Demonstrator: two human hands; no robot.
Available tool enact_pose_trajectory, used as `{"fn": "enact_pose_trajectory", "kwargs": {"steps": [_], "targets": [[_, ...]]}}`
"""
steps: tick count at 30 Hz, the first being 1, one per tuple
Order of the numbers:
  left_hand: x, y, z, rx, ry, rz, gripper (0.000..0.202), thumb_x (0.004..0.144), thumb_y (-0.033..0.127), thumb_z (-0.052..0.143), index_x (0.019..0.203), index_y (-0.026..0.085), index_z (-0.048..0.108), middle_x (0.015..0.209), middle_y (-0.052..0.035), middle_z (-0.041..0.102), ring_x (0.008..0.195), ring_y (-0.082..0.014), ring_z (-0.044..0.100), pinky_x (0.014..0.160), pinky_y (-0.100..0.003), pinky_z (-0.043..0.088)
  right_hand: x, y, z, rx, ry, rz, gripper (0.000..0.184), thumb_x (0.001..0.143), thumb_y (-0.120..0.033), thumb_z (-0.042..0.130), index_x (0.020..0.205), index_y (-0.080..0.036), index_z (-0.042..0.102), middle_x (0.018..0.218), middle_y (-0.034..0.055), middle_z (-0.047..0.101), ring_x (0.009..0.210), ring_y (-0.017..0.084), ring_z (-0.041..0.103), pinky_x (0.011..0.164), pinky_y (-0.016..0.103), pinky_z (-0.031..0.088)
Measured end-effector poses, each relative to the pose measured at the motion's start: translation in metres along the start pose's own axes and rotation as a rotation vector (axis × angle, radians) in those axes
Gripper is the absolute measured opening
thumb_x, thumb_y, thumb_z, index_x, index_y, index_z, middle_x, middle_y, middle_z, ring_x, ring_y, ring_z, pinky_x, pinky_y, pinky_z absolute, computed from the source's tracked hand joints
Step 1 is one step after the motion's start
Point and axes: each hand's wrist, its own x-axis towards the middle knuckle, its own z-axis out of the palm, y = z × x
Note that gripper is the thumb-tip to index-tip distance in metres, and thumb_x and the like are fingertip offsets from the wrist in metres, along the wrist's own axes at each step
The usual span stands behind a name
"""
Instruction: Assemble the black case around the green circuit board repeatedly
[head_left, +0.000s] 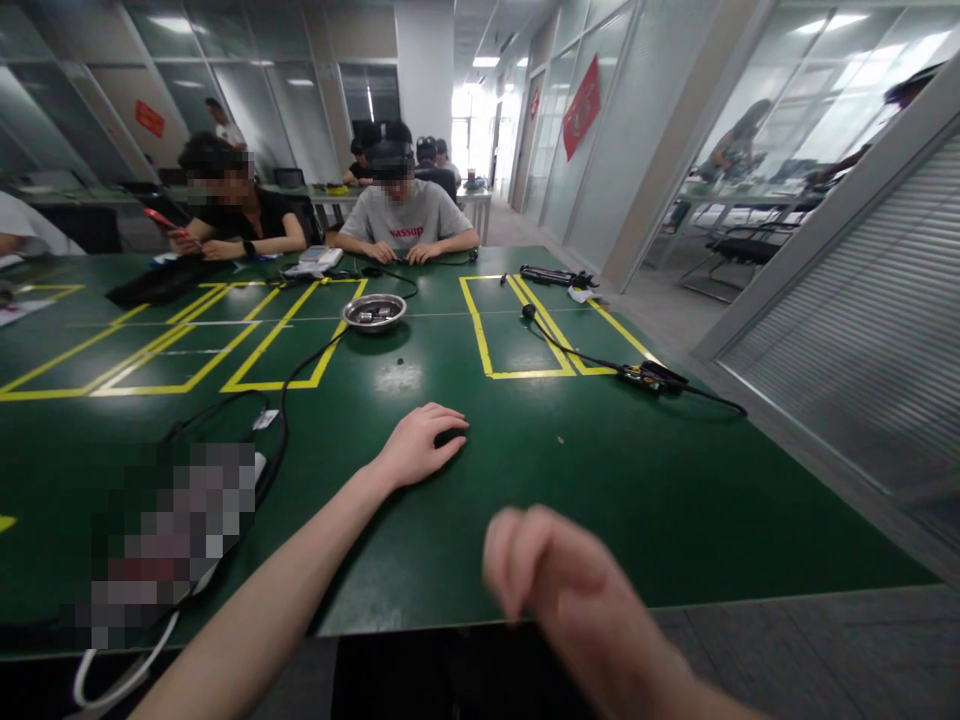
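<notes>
My left hand (417,446) lies palm down on the green table (600,470), fingers together and slightly arched, with a dark patch under the fingertips that may be shadow. Nothing shows in its grasp. My right hand (559,580) hovers close to the camera above the table's near edge, smeared by motion with the fingers loosely bent, and I cannot make out whether it holds anything. The nearest things are a black cable (281,420) to the left and a metal bowl (373,312) farther back.
Yellow tape rectangles (517,340) mark the table. A black cable with a small device (649,377) lies at the right, a dark tool (555,275) beyond it. A pixelated patch (172,540) sits near left. Two people sit at the far side. The floor drops off to the right.
</notes>
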Motion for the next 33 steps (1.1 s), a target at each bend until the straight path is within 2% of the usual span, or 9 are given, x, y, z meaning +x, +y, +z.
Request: {"fn": "enact_pose_trajectory", "kwargs": {"steps": [4, 7, 9, 12, 17, 20, 25, 29, 33], "targets": [[0.001, 0.001, 0.000, 0.006, -0.023, -0.011, 0.019, 0.096, 0.027, 0.064, 0.110, 0.022, 0.076, 0.119, -0.0065, 0.077, 0.113, -0.0241, 0.069, 0.101, -0.043, 0.055, 0.094, -0.046, -0.157, -1.287, 0.572, -0.125, 0.037, 0.087, -0.052, 0.062, 0.108, -0.023, 0.071, 0.124, 0.0179, 0.063, 0.125, 0.039, 0.052, 0.111, 0.057, 0.038], [0.000, 0.002, 0.000, 0.004, -0.022, -0.008, 0.019, 0.095, 0.026, 0.064, 0.110, 0.023, 0.076, 0.118, -0.0065, 0.077, 0.112, -0.0240, 0.069, 0.101, -0.043, 0.055, 0.104, -0.056, -0.264, -1.741, 0.654, 0.182, 0.053, 0.085, -0.055, 0.057, 0.122, -0.020, 0.070, 0.133, 0.0207, 0.061, 0.127, 0.043, 0.053, 0.106, 0.063, 0.042], [0.000, 0.002, 0.000, -0.002, -0.018, -0.009, 0.019, 0.095, 0.026, 0.064, 0.110, 0.023, 0.076, 0.117, -0.0063, 0.077, 0.112, -0.0237, 0.069, 0.100, -0.043, 0.055, 0.096, -0.052, -0.306, -1.857, 0.603, 0.295, 0.051, 0.088, -0.056, 0.054, 0.124, -0.024, 0.071, 0.137, 0.0174, 0.062, 0.125, 0.042, 0.054, 0.100, 0.061, 0.047], [0.000, 0.002, 0.001, -0.003, -0.031, -0.008, 0.019, 0.095, 0.025, 0.065, 0.110, 0.022, 0.076, 0.119, -0.0066, 0.077, 0.113, -0.0241, 0.068, 0.100, -0.043, 0.054, 0.090, -0.047, -0.330, -1.905, 0.539, 0.329, 0.050, 0.091, -0.057, 0.051, 0.122, -0.025, 0.074, 0.138, 0.0161, 0.062, 0.122, 0.041, 0.055, 0.092, 0.056, 0.052], [0.000, 0.001, 0.001, 0.001, -0.035, -0.015, 0.018, 0.095, 0.025, 0.065, 0.110, 0.022, 0.075, 0.119, -0.0066, 0.076, 0.113, -0.0242, 0.068, 0.100, -0.043, 0.054, 0.114, -0.048, -0.326, -1.869, 0.576, 0.382, 0.047, 0.089, -0.057, 0.060, 0.117, -0.024, 0.078, 0.134, 0.0160, 0.063, 0.119, 0.039, 0.057, 0.093, 0.054, 0.053], [0.000, 0.001, 0.001, -0.001, -0.033, -0.018, 0.018, 0.095, 0.025, 0.064, 0.110, 0.022, 0.075, 0.119, -0.0066, 0.076, 0.113, -0.0243, 0.068, 0.101, -0.043, 0.054, 0.134, -0.033, -0.303, -1.811, 0.467, 0.247, 0.042, 0.087, -0.054, 0.065, 0.112, -0.022, 0.080, 0.130, 0.0148, 0.065, 0.117, 0.035, 0.060, 0.099, 0.050, 0.052], [0.000, 0.001, 0.001, -0.002, -0.004, -0.022, 0.032, 0.094, 0.026, 0.064, 0.126, 0.024, 0.069, 0.131, -0.0088, 0.071, 0.120, -0.0261, 0.065, 0.105, -0.046, 0.053, 0.156, 0.019, -0.212, -1.636, 0.111, -0.098, 0.038, 0.085, -0.053, 0.072, 0.109, -0.024, 0.079, 0.129, 0.0131, 0.066, 0.117, 0.034, 0.060, 0.105, 0.055, 0.049], [-0.002, -0.002, -0.006, 0.077, 0.059, -0.017, 0.049, 0.088, 0.016, 0.063, 0.136, 0.024, 0.063, 0.147, -0.0120, 0.058, 0.136, -0.0314, 0.053, 0.115, -0.054, 0.044, 0.165, 0.047, -0.127, -1.420, -0.198, -0.183, 0.040, 0.081, -0.050, 0.081, 0.111, -0.024, 0.078, 0.135, 0.0144, 0.063, 0.126, 0.035, 0.056, 0.105, 0.057, 0.047], [-0.008, -0.009, -0.017, 0.043, -0.033, -0.009, 0.046, 0.078, 0.011, 0.063, 0.121, 0.024, 0.070, 0.128, -0.0086, 0.066, 0.115, -0.0272, 0.065, 0.104, -0.041, 0.055, 0.161, 0.046, -0.093, -1.236, -0.358, -0.226, 0.038, 0.086, -0.045, 0.078, 0.119, -0.026, 0.074, 0.142, 0.0135, 0.059, 0.133, 0.033, 0.053, 0.111, 0.056, 0.045]]}}
